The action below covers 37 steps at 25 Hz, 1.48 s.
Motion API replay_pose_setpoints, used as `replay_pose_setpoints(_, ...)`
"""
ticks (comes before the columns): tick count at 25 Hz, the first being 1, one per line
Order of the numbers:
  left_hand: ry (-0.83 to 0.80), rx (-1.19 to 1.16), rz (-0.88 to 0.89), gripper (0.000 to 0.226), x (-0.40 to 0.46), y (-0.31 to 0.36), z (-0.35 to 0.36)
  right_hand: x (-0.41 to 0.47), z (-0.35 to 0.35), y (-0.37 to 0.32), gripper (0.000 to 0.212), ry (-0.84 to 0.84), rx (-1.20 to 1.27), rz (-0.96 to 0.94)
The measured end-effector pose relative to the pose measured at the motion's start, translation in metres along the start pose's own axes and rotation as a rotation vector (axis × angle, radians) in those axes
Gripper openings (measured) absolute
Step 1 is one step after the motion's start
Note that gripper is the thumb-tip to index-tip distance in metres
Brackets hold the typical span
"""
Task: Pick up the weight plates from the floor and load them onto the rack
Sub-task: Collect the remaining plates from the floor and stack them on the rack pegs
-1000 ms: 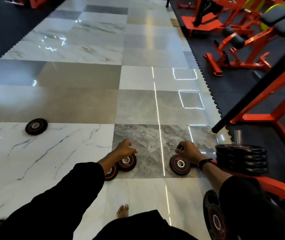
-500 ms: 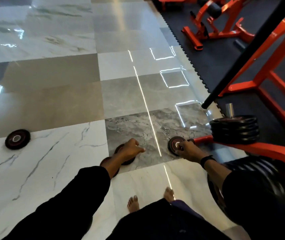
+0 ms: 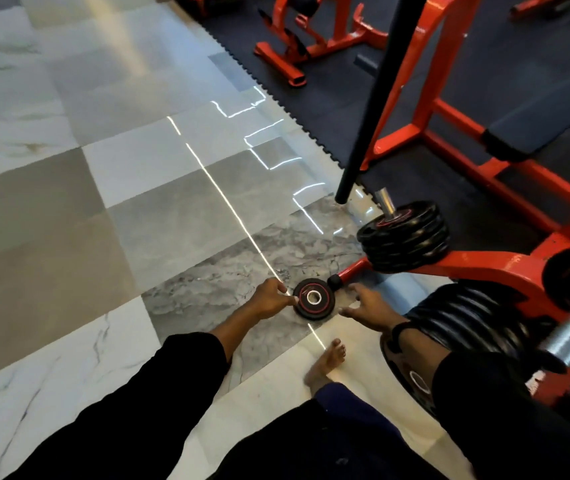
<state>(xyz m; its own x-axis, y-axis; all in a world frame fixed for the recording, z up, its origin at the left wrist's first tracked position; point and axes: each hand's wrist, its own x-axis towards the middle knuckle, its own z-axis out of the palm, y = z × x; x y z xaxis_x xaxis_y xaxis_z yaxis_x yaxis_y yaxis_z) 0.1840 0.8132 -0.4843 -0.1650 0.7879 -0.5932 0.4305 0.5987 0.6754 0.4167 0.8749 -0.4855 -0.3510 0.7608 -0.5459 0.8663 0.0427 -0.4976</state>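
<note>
Floor (image 3: 51, 237): glossy tiles, pale and grey; no other loose plate shows on it in this view.
Left hand (image 3: 271, 299): fingers closed on the left edge of the plate, the thumb on top; I judge it carries the weight alone.
Plate (image 3: 313, 299): small and black with a red ring and a steel hole, held about flat between the two hands, face up. It seems lifted off the floor, but I cannot tell for sure.
Right hand (image 3: 366, 306): fingers spread apart, empty, just beside the right edge of the plate and not touching it, probably ready to take or steady it.
Peg (image 3: 385, 201): steel, tilted upward, so the hole can slide over it.
Stack (image 3: 404, 237): black plates already on the peg.
Rack (image 3: 505, 268): orange frame, to the right of the hands.
</note>
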Motion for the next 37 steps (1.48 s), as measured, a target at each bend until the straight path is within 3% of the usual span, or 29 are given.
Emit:
replay_pose_setpoints(9,-0.068,0.116,-0.088,0.026,0.139,0.096,0.027,0.121,-0.074,0.052,0.062,0.027,0.237,0.252)
replay_pose_setpoints(11,-0.09,0.148,-0.093,0.017,0.158,0.102,0.034,0.139,-0.08,0.058,0.066,0.024,0.298,0.304)
replay_pose_setpoints(15,-0.162,0.215,-0.113,0.036,0.191,0.109,0.031,0.164,-0.078,0.059,0.068,0.016,0.386,0.372)
replay_pose_setpoints(22,-0.311,0.297,-0.084,0.019,0.266,0.115,-0.001,0.2,-0.071,0.036,0.065,0.044,0.497,0.563)
replay_pose_setpoints(29,-0.351,0.369,-0.051,0.037,0.326,0.127,-0.034,0.241,-0.086,0.001,0.055,0.112,0.572,0.578)
replay_pose_setpoints(37,-0.34,0.308,-0.129,0.035,0.32,0.117,-0.023,0.237,-0.084,0.014,0.054,0.085,0.62,0.604)
